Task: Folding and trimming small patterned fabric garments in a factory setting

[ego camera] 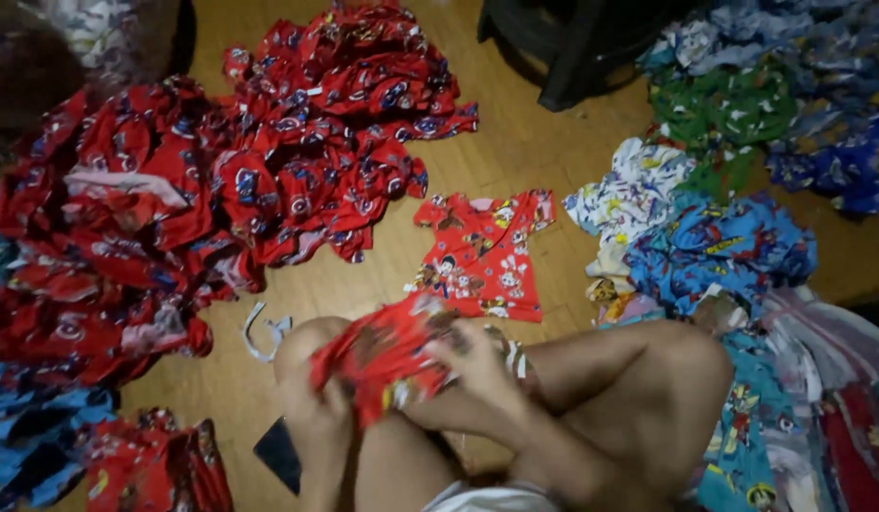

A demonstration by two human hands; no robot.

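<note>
I sit cross-legged on a wooden floor point(525, 152). Both hands hold a small red printed garment point(383, 356) over my knees. My left hand point(318, 408) grips its lower left edge. My right hand point(477, 365) clutches its right side with the fingers curled into the cloth. A small red cartoon-print shirt point(482, 251) lies flat on the floor just beyond my knees.
A big heap of red printed clothes point(221, 171) fills the left and top. Piles of blue, green and white printed clothes point(724, 190) lie at the right. A dark phone point(278, 453) rests by my left leg. White cloth scraps point(261, 332) lie nearby. A dark stool base point(572, 47) stands at the top.
</note>
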